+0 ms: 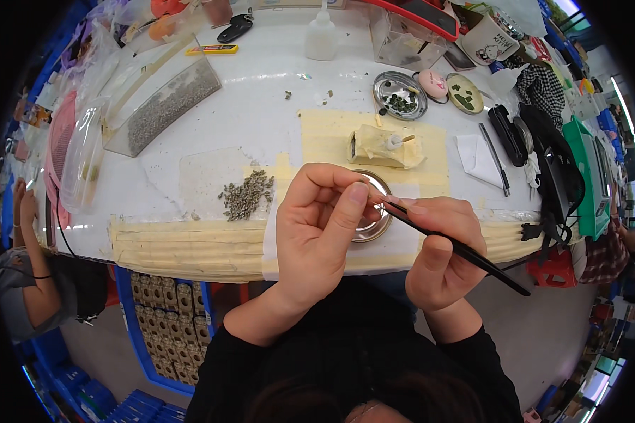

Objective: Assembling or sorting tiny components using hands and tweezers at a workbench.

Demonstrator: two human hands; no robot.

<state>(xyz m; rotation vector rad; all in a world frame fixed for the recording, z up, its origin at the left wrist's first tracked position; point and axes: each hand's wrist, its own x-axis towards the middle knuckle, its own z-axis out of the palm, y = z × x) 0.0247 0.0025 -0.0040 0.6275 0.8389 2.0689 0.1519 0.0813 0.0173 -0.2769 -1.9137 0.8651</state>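
Holding tweezers (474, 258), right hand (437, 278), left hand (310, 229) pinched, contents unclear, dish (375, 230) partly hidden

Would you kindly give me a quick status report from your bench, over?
Left grip: thumb and finger pinched, contents unclear. Right grip: black tweezers, tips near left grip. Round metal tin below, partly hidden by hands.

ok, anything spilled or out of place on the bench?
Possibly: small greenish bits lie loose on the white tabletop, left of the round metal dish that holds dark-green pieces. They look like strays.
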